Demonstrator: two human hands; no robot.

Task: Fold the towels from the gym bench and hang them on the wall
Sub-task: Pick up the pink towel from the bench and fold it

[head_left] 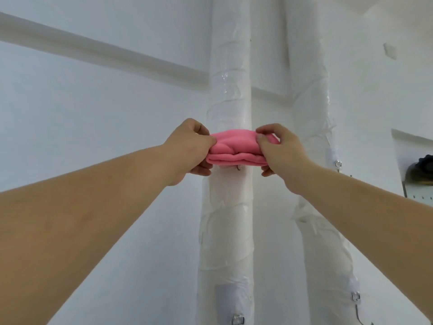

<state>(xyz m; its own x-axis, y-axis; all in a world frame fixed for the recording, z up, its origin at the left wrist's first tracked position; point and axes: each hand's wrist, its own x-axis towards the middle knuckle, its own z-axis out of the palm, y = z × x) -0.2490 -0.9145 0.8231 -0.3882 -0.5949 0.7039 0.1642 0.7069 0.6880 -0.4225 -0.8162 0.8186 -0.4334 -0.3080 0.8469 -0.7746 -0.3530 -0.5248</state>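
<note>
Pink cloth was met only at the end of two bare forearms, which were stretched up and forward from the lower corners of the view. The left hand [187, 151] was closed on the left end of the towel [234, 148], thumb above and fingers curled beneath, and the right hand [281, 153] was pinched on the right end in the same way. The towel was held level between them as a thick folded bundle, raised against a wrapped white pipe [229, 90]. A metal hook [238, 167] was seen just under the bundle's lower edge, at its middle; whether cloth was already caught on it could not be told. Further hooks [338, 164] were fixed to a second pipe [311, 102] at the right, and the white wall [93, 113] was seen behind. Folding was judged done for this towel, and hanging was judged to be the step in hand. For the next move, a fold or edge would need to be lowered over the hook's tip and settled with its weight shared evenly on both sides. Only then should both grips be eased, since so bulky a bundle could be expected to slip off.
</note>
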